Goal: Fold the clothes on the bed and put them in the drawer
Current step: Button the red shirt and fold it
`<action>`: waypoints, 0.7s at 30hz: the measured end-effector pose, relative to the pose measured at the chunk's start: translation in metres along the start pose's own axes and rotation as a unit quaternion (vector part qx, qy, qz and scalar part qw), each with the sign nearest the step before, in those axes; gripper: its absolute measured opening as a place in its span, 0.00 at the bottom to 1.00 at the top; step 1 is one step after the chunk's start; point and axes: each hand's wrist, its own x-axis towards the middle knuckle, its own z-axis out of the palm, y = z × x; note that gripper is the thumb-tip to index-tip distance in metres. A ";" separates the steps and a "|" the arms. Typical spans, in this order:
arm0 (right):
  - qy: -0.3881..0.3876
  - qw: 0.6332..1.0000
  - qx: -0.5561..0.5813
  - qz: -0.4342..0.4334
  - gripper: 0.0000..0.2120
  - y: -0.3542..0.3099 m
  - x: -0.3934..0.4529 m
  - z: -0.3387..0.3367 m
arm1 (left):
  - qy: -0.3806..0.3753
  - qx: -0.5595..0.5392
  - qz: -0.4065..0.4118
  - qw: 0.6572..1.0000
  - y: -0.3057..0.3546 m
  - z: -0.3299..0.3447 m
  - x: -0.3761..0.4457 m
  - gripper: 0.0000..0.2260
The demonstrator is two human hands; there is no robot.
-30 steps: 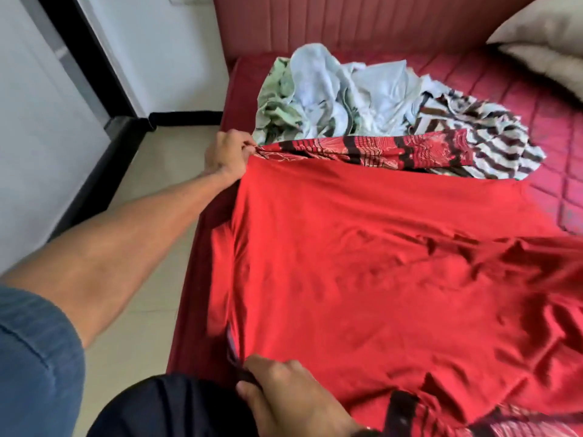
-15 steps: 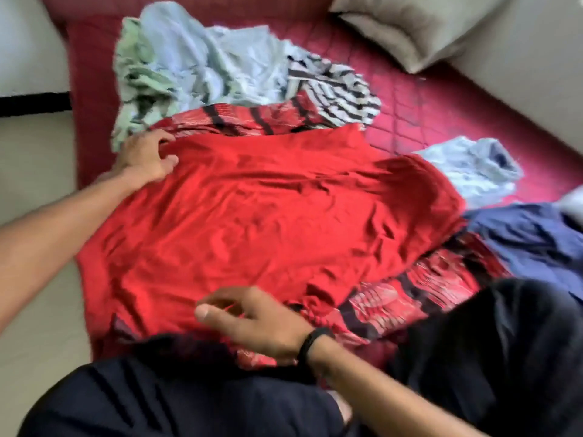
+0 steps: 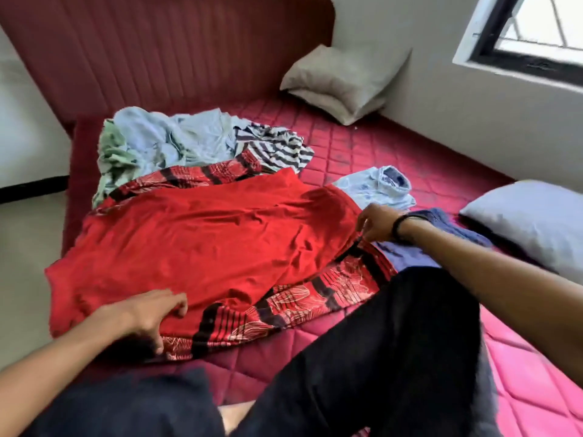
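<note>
The bed (image 3: 372,159) carries a quilted magenta mattress cover with diamond stitching, backed by a ribbed maroon headboard (image 3: 176,48). Spread across it, between the two hands, lies the red garment (image 3: 205,244): smooth, softly creased plain red cloth with a patterned border of black bands and pale leaf prints along its near edge. Its left part hangs over the bed's side toward the floor.

The left hand (image 3: 151,313) reaches forward on an outstretched arm, palm down, fingers spread and loosely bent, pressing the near-left edge of the garment. The right hand (image 3: 377,223), a dark band at its wrist, is turned downward and pinches the garment's far-right edge between thumb and fingertips.

Beyond the left hand sits a rumpled pile of clothes (image 3: 189,140) in pale blue, green and stripes. Just past the right hand lies a folded light blue shirt (image 3: 378,187), and under its wrist a blue garment (image 3: 410,255). Further right rests a pale pillow (image 3: 536,222); another grey pillow (image 3: 340,80) leans at the wall. Bare mattress lies open beyond the right hand.
</note>
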 end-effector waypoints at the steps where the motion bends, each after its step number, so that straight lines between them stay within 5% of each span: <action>1: 0.051 0.999 0.004 0.006 0.09 0.001 0.009 0.009 | 0.020 -0.006 -0.011 1.000 0.002 0.010 -0.008 0.33; 3: 0.115 0.992 0.047 0.036 0.07 0.004 0.028 0.030 | 0.042 -0.043 -0.036 0.998 0.004 0.025 -0.021 0.26; 8: 0.108 0.953 0.217 0.184 0.30 0.015 0.056 0.075 | 0.055 -0.144 -0.067 0.986 -0.017 0.042 -0.033 0.18; 15: 0.135 0.935 0.266 0.190 0.13 0.030 0.060 0.080 | -0.066 -0.179 -0.034 0.981 -0.032 0.026 -0.036 0.13; 21: 0.134 0.923 0.315 0.178 0.10 0.032 0.053 0.075 | -0.017 -0.166 -0.051 0.985 -0.072 0.032 -0.055 0.18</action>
